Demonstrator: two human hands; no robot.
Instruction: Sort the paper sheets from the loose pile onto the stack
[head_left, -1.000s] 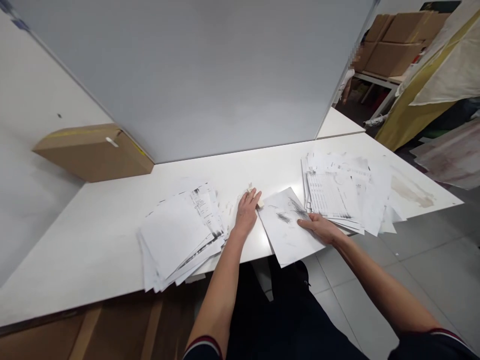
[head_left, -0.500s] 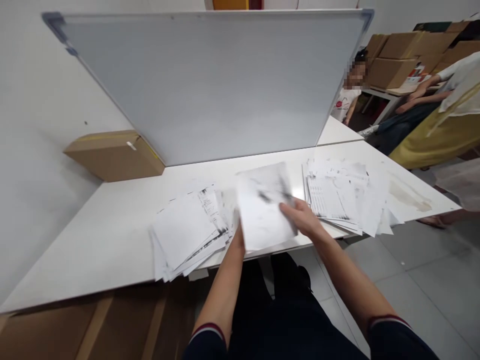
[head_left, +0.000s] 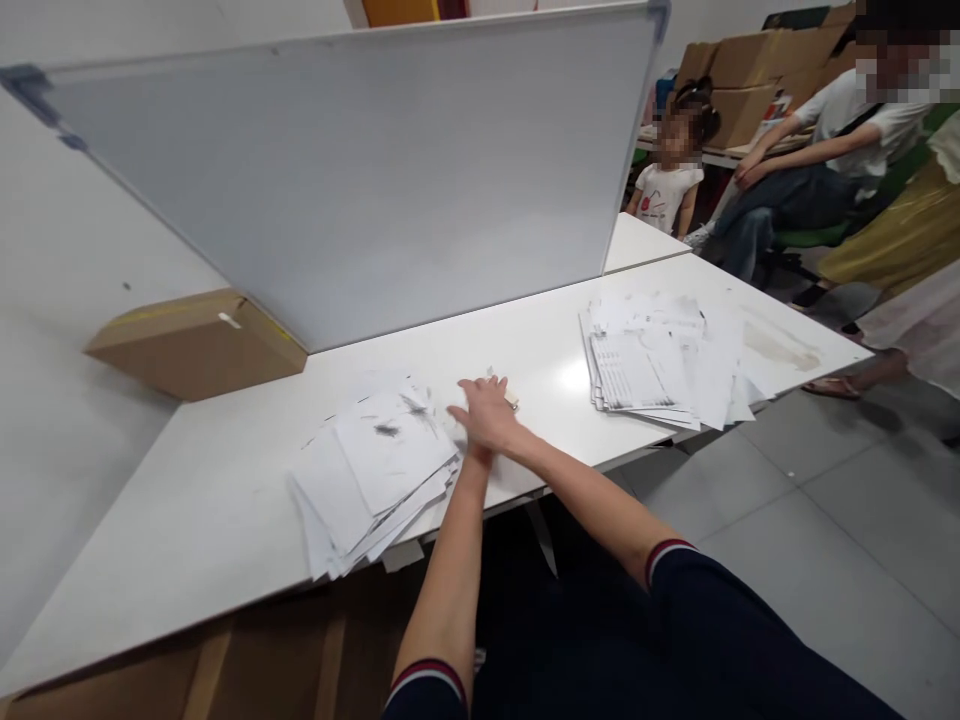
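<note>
My right hand [head_left: 489, 408] is over the white table, fingers spread, with no paper in it. It crosses in front of my left hand, which is hidden; only my left forearm and wrist show, so its fingers cannot be made out. A small pale item [head_left: 511, 399], too small to name, lies by the right fingertips. Left of both hands is a loose, fanned stack of paper sheets [head_left: 360, 475]. Its top sheet [head_left: 390, 432] bears dark smudges. A second stack of printed sheets [head_left: 637, 370] lies to the right, away from the hands.
A large whiteboard [head_left: 360, 180] stands along the back of the table [head_left: 187, 520]. A cardboard box [head_left: 199, 345] sits at the back left. Beyond the right end are a small person in a white top [head_left: 664, 195], a seated person [head_left: 810, 165] and stacked cartons [head_left: 739, 75].
The smudged sheet has gone from my hands onto the left stack. My right hand has moved left, across my left wrist. The view has turned somewhat to the right.
</note>
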